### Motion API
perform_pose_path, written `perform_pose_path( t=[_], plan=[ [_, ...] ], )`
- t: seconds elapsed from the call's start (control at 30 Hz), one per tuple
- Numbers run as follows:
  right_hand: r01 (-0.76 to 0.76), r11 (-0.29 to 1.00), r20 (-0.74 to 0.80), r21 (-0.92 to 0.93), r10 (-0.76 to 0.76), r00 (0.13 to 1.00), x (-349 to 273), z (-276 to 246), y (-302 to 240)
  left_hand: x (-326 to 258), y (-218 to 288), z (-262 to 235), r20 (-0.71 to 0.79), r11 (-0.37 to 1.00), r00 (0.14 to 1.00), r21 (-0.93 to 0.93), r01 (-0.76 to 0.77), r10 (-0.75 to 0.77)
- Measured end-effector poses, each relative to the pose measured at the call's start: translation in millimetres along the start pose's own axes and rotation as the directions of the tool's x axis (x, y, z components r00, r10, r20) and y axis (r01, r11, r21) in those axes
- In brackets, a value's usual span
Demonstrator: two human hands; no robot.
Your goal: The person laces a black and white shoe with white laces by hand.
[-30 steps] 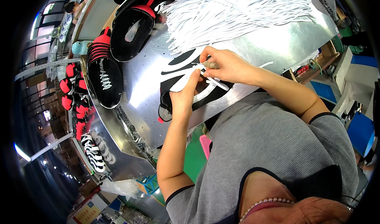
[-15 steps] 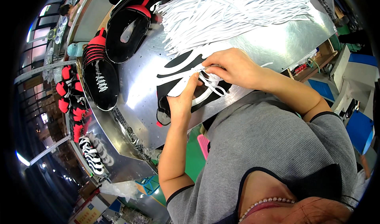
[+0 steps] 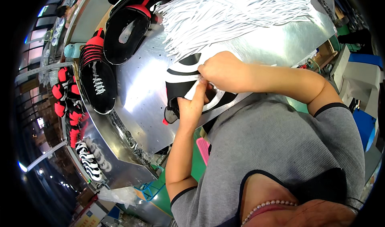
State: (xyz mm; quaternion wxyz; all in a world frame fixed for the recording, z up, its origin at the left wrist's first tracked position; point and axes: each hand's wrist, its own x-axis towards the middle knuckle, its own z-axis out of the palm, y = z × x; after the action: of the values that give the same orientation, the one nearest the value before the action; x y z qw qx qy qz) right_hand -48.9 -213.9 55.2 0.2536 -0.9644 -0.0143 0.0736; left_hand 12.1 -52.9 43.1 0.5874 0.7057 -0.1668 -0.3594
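A black-and-white shoe upper (image 3: 179, 87) with a small red tab lies on the metal table in front of me. My left hand (image 3: 193, 104) is closed on its near side, thumb lying along the lacing edge. Over the eyelets, my right hand (image 3: 221, 71) is closed in a pinch at the white shoelace, its knuckles up. The right hand hides most of the lace and the exact pinch point. Both hands meet at the middle of the upper, nearly touching.
A large heap of white shoelaces (image 3: 236, 16) covers the table's far side. Black uppers with red parts (image 3: 98, 80) lie at the left. Beyond the table's left edge are red-and-black uppers (image 3: 73, 114) and striped black-and-white ones (image 3: 89, 162). A pink seat (image 3: 203, 148) shows below.
My right hand has turned knuckles-up, its forearm swinging higher and flatter. The loose lace loops seen beside it are now out of sight. My left hand and the upper have shifted slightly right.
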Motion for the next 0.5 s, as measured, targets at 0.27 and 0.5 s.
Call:
perform_pose_path(
  t=[0.27,0.5],
  plan=[
    [-0.117,0.89,-0.279,0.44,0.259,0.925,-11.7,-37.9,21.6,17.8,7.0,-24.9,0.047,0.976,0.978,-0.065,0.207,-0.204],
    [0.129,0.74,-0.406,0.66,0.208,0.89,7.9,30.3,26.3,22.1,10.4,-5.6,-0.052,0.986,0.987,0.051,0.157,-0.155]
  ],
)
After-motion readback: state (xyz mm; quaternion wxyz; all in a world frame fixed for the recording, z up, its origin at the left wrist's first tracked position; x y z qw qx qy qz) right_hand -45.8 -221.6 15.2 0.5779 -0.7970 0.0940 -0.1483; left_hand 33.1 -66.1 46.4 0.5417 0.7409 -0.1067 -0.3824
